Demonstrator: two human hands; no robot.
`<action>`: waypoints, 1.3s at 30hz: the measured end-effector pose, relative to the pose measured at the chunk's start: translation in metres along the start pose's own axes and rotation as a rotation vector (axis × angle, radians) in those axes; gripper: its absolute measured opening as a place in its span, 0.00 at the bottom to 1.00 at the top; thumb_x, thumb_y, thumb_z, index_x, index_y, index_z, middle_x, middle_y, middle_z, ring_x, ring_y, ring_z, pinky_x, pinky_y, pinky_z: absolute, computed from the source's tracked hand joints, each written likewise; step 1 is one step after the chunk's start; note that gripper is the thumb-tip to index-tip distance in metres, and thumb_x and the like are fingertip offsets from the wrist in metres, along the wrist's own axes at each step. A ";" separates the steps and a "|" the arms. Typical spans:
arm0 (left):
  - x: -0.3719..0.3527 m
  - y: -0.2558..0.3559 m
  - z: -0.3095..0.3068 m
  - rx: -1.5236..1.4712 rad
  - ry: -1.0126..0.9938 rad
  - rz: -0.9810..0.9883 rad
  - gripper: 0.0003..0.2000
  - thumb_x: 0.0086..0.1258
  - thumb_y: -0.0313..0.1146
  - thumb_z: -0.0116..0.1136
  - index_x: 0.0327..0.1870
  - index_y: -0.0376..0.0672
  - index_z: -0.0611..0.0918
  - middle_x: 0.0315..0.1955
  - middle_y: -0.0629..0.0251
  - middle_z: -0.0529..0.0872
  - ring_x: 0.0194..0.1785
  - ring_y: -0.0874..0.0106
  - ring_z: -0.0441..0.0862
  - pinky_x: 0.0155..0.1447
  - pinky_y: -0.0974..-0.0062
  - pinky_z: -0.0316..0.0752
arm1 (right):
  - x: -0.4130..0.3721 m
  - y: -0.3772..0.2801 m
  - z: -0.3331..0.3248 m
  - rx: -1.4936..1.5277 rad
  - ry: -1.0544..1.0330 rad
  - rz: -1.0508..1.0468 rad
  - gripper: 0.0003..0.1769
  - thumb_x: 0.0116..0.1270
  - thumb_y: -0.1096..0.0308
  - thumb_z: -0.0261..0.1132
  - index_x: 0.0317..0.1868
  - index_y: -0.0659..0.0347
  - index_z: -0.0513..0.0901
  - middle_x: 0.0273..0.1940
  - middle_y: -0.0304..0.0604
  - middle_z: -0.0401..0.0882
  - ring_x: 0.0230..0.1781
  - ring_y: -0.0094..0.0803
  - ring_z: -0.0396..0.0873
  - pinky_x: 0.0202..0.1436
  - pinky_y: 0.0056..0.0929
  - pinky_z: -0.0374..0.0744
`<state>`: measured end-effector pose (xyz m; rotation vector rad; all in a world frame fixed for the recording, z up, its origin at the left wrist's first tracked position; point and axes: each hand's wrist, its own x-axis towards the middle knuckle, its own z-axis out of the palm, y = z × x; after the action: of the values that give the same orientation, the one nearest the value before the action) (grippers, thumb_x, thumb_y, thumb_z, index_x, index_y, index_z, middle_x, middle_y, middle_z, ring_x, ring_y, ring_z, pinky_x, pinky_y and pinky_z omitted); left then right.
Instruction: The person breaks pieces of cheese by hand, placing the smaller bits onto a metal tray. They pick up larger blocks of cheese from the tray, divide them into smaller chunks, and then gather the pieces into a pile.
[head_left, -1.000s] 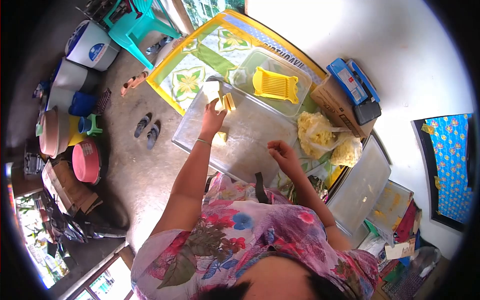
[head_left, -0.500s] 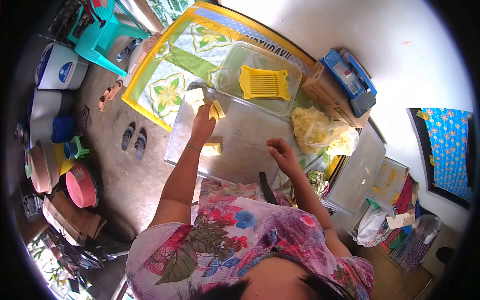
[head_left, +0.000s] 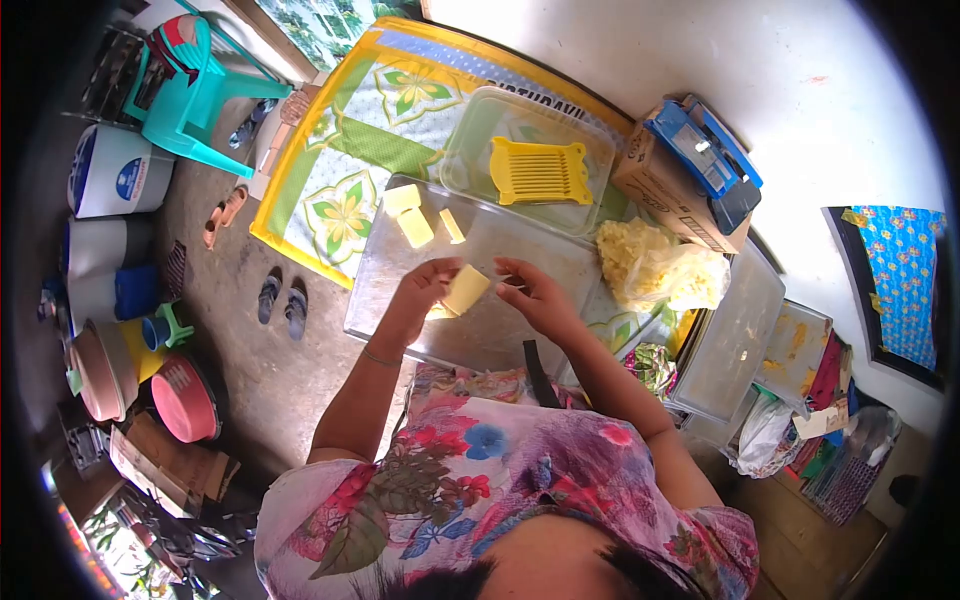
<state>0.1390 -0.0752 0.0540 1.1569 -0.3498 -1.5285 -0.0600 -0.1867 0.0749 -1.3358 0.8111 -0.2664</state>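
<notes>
Left hand [head_left: 422, 288]: pinching yellow slab [head_left: 467, 289] over tray [head_left: 525, 243], apparently by its edge to leave the face free. Right hand [head_left: 532, 293]: fingers loosely curled, near slab. Loose yellow pieces [head_left: 415, 228]: tray's far-left corner, likely for reach.

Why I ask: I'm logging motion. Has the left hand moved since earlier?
Yes, the left hand moved from the far side of the tray toward the person.
</notes>
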 end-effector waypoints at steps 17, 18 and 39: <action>-0.001 -0.001 0.028 0.141 -0.013 0.049 0.17 0.64 0.26 0.61 0.54 0.38 0.77 0.45 0.62 0.82 0.45 0.75 0.80 0.45 0.78 0.78 | 0.013 0.006 0.003 0.413 -0.131 0.036 0.16 0.61 0.72 0.66 0.48 0.64 0.75 0.41 0.40 0.79 0.39 0.25 0.78 0.41 0.24 0.79; -0.002 0.000 0.029 0.128 -0.032 0.052 0.16 0.64 0.26 0.61 0.53 0.38 0.77 0.45 0.62 0.82 0.45 0.75 0.80 0.45 0.77 0.79 | 0.012 0.004 0.002 0.425 -0.143 0.048 0.15 0.61 0.71 0.66 0.48 0.64 0.75 0.41 0.40 0.79 0.39 0.26 0.78 0.41 0.24 0.79; -0.026 -0.011 0.049 0.215 -0.024 0.029 0.15 0.62 0.25 0.61 0.51 0.39 0.78 0.44 0.64 0.81 0.44 0.75 0.80 0.44 0.77 0.79 | -0.018 0.018 -0.005 0.460 -0.162 0.051 0.15 0.70 0.63 0.58 0.50 0.65 0.76 0.42 0.42 0.78 0.40 0.27 0.78 0.45 0.26 0.80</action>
<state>0.0906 -0.0664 0.0815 1.2956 -0.5555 -1.5071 -0.0810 -0.1748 0.0649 -0.8905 0.6003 -0.2806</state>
